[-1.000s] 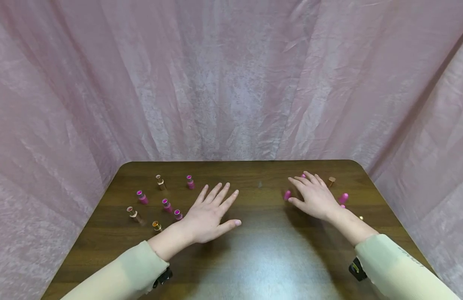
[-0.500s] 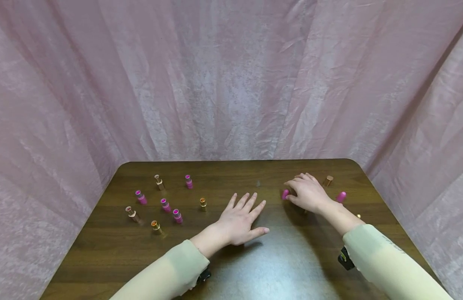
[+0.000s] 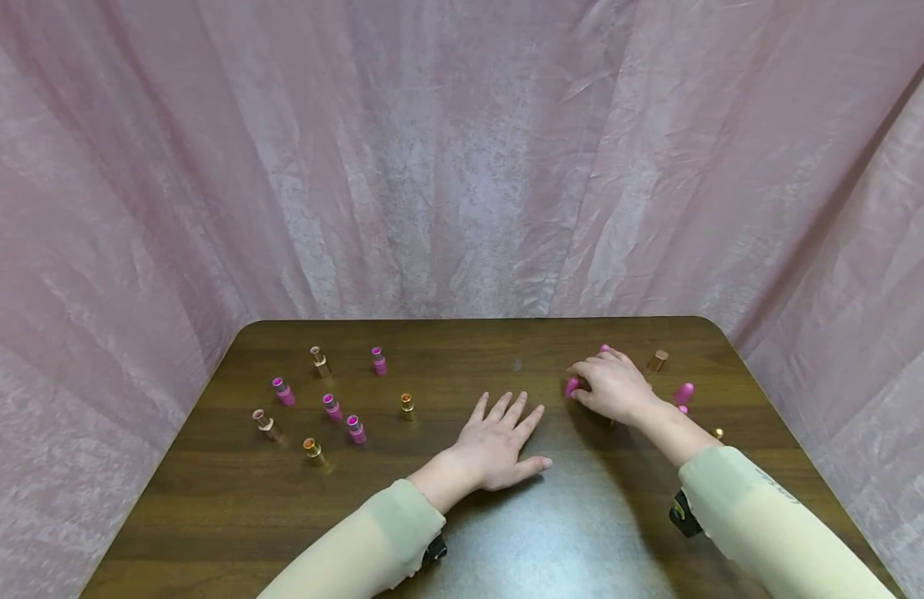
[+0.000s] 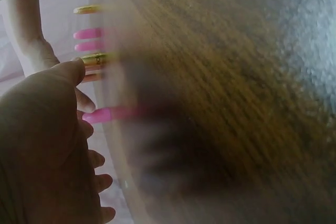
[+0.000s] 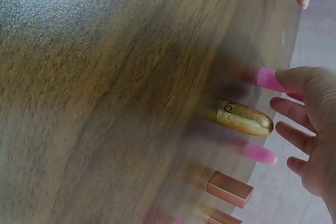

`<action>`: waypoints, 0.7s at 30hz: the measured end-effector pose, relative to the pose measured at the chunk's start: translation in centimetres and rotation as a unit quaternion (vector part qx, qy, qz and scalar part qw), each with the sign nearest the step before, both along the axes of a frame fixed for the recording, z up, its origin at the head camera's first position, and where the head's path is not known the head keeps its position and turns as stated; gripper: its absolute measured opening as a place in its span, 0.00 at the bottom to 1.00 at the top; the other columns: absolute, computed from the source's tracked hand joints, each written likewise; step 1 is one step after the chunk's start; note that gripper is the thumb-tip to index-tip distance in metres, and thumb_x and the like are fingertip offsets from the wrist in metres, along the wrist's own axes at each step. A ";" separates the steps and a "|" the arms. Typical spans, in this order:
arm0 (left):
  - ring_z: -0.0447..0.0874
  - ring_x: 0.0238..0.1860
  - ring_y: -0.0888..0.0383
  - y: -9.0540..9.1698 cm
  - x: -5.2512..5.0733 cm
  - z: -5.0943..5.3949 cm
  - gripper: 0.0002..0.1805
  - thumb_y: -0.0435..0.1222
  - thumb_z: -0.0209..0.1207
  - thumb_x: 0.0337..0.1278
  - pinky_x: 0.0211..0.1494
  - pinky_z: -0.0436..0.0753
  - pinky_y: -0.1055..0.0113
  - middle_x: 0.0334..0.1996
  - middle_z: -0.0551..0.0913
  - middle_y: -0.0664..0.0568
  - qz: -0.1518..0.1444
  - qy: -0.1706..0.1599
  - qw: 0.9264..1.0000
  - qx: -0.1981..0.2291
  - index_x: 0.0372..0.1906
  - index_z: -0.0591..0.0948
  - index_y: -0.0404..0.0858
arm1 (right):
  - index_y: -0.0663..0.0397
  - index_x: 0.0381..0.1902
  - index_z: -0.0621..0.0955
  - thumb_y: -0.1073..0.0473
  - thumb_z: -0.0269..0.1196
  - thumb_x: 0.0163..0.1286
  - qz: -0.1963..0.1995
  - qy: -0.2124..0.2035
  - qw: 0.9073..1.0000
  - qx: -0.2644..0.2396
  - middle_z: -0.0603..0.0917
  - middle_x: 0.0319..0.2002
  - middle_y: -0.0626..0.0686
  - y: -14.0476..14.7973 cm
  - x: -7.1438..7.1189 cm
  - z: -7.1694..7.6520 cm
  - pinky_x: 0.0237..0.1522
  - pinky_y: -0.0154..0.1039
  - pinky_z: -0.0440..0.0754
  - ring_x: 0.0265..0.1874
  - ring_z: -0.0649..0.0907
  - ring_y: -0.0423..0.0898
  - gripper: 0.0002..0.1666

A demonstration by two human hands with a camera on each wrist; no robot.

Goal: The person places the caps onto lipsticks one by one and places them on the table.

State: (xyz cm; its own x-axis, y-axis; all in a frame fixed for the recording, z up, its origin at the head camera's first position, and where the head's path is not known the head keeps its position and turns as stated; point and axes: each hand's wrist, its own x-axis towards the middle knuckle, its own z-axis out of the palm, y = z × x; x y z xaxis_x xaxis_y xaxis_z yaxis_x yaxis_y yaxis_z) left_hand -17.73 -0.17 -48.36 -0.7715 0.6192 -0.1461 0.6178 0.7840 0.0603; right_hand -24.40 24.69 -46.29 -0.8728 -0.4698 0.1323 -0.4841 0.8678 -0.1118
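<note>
Head view, eight tubes stood uncapped, my right hand pinching one pink cap, my left hand spread empty!

Head view looks forward, down toward the desk's far edge. Close, sideways wrist views share a lettered gold tube.

Cream sleeves, pale green cuffs, black wrist devices, faint markings
</note>
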 end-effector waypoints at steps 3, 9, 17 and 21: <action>0.45 0.81 0.47 -0.1 0.1 -0.1 0.45 0.71 0.36 0.70 0.79 0.45 0.41 0.82 0.48 0.47 0.000 0.006 1.000 -0.002 0.84 0.50 0.53 | 0.54 0.46 0.86 0.57 0.74 0.62 -0.003 -0.005 1.000 -0.002 0.88 0.42 0.50 -0.1 -0.1 -0.1 0.72 0.62 0.60 0.53 0.83 0.58 0.16; 0.45 0.81 0.47 -0.2 0.1 -0.3 0.45 0.71 0.35 0.70 0.79 0.45 0.41 0.82 0.48 0.48 0.001 0.006 1.000 -0.002 0.84 0.50 0.54 | 0.54 0.47 0.87 0.56 0.73 0.63 -0.012 -0.016 1.000 0.003 0.89 0.43 0.49 -0.2 -0.2 -0.2 0.69 0.62 0.64 0.52 0.84 0.56 0.16; 0.44 0.81 0.48 -0.2 0.1 -0.4 0.45 0.71 0.35 0.70 0.79 0.44 0.41 0.83 0.48 0.48 0.003 -0.001 1.000 -0.005 0.84 0.49 0.55 | 0.47 0.38 0.87 0.57 0.73 0.63 -0.011 -0.019 1.000 0.003 0.87 0.35 0.43 -0.4 -0.6 -0.5 0.64 0.61 0.68 0.44 0.85 0.52 0.07; 0.44 0.81 0.47 -0.3 0.2 -0.5 0.45 0.71 0.36 0.71 0.79 0.44 0.40 0.83 0.47 0.48 0.004 -0.004 1.000 0.001 0.84 0.50 0.54 | 0.45 0.36 0.86 0.57 0.72 0.63 -0.010 -0.016 1.000 -0.001 0.85 0.33 0.41 -0.6 -0.6 -0.5 0.64 0.60 0.69 0.42 0.85 0.50 0.04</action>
